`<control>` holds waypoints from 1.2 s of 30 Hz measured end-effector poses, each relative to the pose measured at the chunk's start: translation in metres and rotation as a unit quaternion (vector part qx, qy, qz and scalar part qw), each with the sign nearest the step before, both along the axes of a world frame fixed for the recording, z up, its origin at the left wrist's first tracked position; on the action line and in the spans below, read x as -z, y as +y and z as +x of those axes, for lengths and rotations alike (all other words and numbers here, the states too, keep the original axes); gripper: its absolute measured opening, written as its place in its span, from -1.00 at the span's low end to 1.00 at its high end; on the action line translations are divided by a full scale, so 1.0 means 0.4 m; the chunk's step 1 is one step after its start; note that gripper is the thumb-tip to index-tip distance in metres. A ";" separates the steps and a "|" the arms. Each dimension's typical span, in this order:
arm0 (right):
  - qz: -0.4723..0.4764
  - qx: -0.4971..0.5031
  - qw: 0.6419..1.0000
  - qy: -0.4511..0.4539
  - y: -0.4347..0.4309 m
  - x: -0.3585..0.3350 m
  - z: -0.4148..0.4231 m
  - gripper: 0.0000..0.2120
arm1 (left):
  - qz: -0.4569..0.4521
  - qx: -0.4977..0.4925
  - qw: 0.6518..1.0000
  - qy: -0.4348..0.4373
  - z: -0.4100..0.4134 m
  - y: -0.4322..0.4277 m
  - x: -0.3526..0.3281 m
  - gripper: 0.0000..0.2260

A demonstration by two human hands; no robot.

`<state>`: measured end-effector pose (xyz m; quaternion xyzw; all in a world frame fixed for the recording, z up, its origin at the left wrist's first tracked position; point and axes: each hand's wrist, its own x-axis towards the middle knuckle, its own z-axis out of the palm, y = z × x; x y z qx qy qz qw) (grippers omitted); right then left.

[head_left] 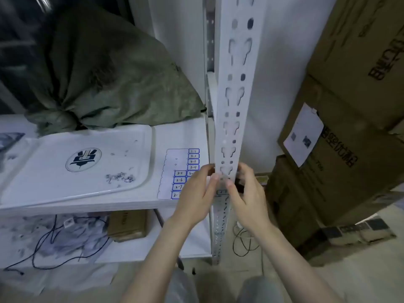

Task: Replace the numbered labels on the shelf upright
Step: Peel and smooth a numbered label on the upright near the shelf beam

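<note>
The white shelf upright [237, 68] with keyhole slots rises through the middle of the view. Both my hands meet on it at shelf height. My left hand [197, 193] pinches its left edge with thumb and fingertips. My right hand [247, 194] presses its thumb on the upright's face, fingers wrapped behind. A blue-bordered label [222, 192] sticks on the upright just below my thumbs, partly hidden. A label sheet [175, 169] with handwritten numbers in blue frames lies on the shelf board, its lower right under my left hand.
A white tray [76, 165] with a dark logo and small scraps lies on the shelf. A green sack [105, 71] fills the back. Cardboard boxes [349, 95] stack at the right. Cables [54, 241] and a small box [129, 224] sit on the lower shelf.
</note>
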<state>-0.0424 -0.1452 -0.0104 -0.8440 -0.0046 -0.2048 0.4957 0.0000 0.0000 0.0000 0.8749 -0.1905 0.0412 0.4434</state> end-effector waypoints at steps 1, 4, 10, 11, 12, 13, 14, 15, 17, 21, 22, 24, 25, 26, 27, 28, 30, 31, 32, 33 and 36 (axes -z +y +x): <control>0.015 -0.005 1.000 -0.008 -0.004 0.030 0.004 -0.48 | -0.002 0.005 1.000 -0.010 -0.002 -0.003 0.029 -0.55; 0.019 -0.036 0.999 -0.035 -0.015 0.105 0.017 -0.53 | -0.016 0.028 0.999 -0.034 -0.008 -0.018 0.111 -0.67; 0.052 -0.062 0.983 -0.167 -0.030 0.199 0.077 -0.61 | -0.078 -0.011 0.989 -0.125 0.028 -0.044 0.199 -0.75; 0.062 -0.065 0.978 -0.188 -0.031 0.211 0.086 -0.61 | -0.070 -0.014 0.986 -0.148 0.034 -0.047 0.205 -0.75; 0.071 -0.067 0.973 -0.208 -0.029 0.223 0.093 -0.61 | -0.063 -0.014 0.984 -0.168 0.039 -0.050 0.212 -0.75; 0.079 -0.072 0.968 -0.228 -0.027 0.243 0.092 -0.61 | -0.058 -0.017 0.980 -0.192 0.033 -0.053 0.224 -0.75; 0.087 -0.076 0.963 -0.242 -0.027 0.251 0.095 -0.61 | -0.053 -0.021 0.975 -0.213 0.037 -0.054 0.229 -0.75; 0.100 -0.082 0.960 -0.247 -0.023 0.247 0.100 -0.62 | -0.048 -0.030 0.972 -0.227 0.044 -0.051 0.225 -0.75; 0.102 -0.085 0.953 -0.274 -0.020 0.253 0.087 -0.61 | -0.046 -0.042 0.967 -0.247 0.040 -0.049 0.232 -0.74; 0.084 -0.073 0.952 -0.286 -0.020 0.256 0.068 -0.65 | -0.024 -0.048 0.966 -0.253 0.011 -0.046 0.226 -0.74; 0.082 -0.069 0.953 -0.285 -0.019 0.255 0.066 -0.65 | -0.017 -0.048 0.967 -0.251 0.007 -0.045 0.223 -0.74; 0.077 -0.057 0.954 -0.283 -0.019 0.252 0.060 -0.66 | -0.009 -0.043 0.970 -0.238 -0.001 -0.044 0.217 -0.74; 0.075 -0.053 0.955 -0.283 -0.019 0.250 0.059 -0.67 | -0.008 -0.041 0.972 -0.232 -0.004 -0.044 0.213 -0.75; 0.075 -0.052 0.955 -0.282 -0.018 0.249 0.059 -0.67 | -0.005 -0.039 0.972 -0.231 -0.005 -0.043 0.213 -0.76; 0.075 -0.048 0.955 -0.282 -0.016 0.251 0.059 -0.68 | 0.001 -0.039 0.970 -0.238 -0.005 -0.043 0.215 -0.77; 0.076 -0.042 0.955 -0.284 -0.014 0.253 0.058 -0.68 | 0.008 -0.042 0.968 -0.247 -0.005 -0.043 0.217 -0.78; 0.077 -0.024 0.952 -0.296 -0.008 0.258 0.056 -0.70 | 0.014 -0.047 0.963 -0.264 -0.005 -0.044 0.222 -0.79; 0.075 -0.014 0.950 -0.304 -0.007 0.262 0.056 -0.72 | 0.009 -0.046 0.961 -0.272 -0.005 -0.045 0.225 -0.79; 0.072 -0.004 0.947 -0.313 -0.006 0.267 0.056 -0.73 | -0.001 -0.045 0.960 -0.278 -0.004 -0.046 0.228 -0.79; 0.067 0.005 0.944 -0.322 -0.006 0.273 0.058 -0.75 | -0.014 -0.044 0.957 -0.285 -0.003 -0.047 0.231 -0.79; 0.050 0.025 0.934 -0.354 -0.008 0.295 0.075 -0.81 | -0.037 -0.042 0.950 -0.307 0.005 -0.048 0.244 -0.81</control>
